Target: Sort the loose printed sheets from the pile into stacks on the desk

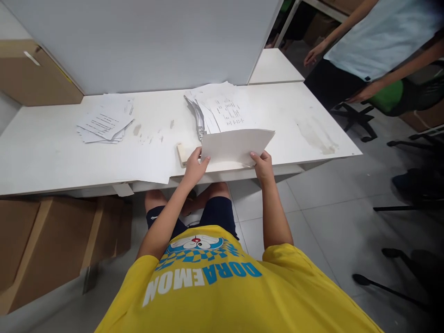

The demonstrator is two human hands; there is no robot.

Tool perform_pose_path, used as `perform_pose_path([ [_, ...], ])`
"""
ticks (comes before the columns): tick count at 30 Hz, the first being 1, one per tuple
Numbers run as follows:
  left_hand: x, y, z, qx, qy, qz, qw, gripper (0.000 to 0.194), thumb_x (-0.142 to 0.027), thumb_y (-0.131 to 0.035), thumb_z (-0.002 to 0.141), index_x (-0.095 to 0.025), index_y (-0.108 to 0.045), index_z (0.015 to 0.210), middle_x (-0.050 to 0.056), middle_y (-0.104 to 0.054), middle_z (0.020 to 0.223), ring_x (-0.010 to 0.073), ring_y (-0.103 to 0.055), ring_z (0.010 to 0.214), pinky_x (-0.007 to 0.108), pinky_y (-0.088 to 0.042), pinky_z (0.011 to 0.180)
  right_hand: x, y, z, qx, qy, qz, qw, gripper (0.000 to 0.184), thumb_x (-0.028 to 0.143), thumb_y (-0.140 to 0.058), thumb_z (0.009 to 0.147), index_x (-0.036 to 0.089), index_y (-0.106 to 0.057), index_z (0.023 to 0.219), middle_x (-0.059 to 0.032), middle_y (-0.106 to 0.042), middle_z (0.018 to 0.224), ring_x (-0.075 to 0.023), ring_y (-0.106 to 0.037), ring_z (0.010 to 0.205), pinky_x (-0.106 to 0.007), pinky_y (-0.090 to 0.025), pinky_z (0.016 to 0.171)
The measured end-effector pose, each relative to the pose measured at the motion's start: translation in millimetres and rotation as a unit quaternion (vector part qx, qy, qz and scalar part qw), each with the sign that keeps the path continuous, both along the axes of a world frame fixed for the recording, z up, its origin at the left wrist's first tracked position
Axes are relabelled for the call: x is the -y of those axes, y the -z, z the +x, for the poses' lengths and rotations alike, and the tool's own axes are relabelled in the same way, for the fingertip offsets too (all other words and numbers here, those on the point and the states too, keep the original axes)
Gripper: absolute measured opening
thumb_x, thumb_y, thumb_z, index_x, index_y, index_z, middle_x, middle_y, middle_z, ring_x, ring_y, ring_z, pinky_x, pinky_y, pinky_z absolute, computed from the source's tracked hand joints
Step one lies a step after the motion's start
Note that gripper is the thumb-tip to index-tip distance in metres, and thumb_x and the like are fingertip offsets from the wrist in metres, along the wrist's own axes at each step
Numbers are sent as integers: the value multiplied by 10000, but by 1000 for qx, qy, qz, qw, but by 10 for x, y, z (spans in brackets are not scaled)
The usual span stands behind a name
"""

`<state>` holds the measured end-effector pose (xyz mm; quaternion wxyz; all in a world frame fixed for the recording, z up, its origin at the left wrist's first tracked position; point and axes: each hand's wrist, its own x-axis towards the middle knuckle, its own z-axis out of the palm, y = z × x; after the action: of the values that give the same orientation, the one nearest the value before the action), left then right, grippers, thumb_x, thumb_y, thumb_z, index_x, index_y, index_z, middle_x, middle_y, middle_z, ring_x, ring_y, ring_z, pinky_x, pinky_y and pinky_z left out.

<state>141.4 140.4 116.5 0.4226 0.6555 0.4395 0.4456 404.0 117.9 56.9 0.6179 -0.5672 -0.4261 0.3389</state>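
Observation:
Between my two hands a white sheet of paper is held up, tilted, just over the desk's front edge; whether it is one sheet or several I cannot tell. My left hand is closed on its left edge, thumb toward me. On the lower right side, my right hand pinches it. Right beside my left hand lies a small cream-coloured block-like object, maybe a stapler. Behind the held sheet is a messy pile of printed papers, partly hidden by it.
Another stack of printed papers lies on the left of the white desk. Loose white paper hangs over the front edge. A grey partition backs the desk. Cardboard boxes stand lower left. A person stands at the right near chairs.

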Motion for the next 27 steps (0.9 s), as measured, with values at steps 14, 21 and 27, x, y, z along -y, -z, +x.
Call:
perform_pose_path([
  [14,777,110,-412,136,-89,-227,960,195,-340,-618,830,-180,-621,941,88,-706,976,240,-656,921,314,-479,765,610,-316,-273,-30,-174,-173,969,501,455,-762,703,203,-694,1130,-98,-756,1039,-262,-710,889,-396,-563,773],
  [21,805,344,-519,150,-151,-268,940,232,-374,-667,772,-173,-618,877,35,-660,766,161,-589,649,271,-427,614,583,-311,-339,-40,-199,-202,958,489,466,-775,687,194,-705,1088,-110,-761,1011,-242,-713,819,-373,-573,709],
  [27,730,418,-586,159,-137,-288,934,220,-203,-630,726,-181,-585,940,-33,-562,638,109,-491,510,241,-351,511,506,-302,-301,-52,-206,-214,953,450,414,-790,671,183,-712,1049,-110,-762,974,-233,-705,778,-367,-568,676],
])
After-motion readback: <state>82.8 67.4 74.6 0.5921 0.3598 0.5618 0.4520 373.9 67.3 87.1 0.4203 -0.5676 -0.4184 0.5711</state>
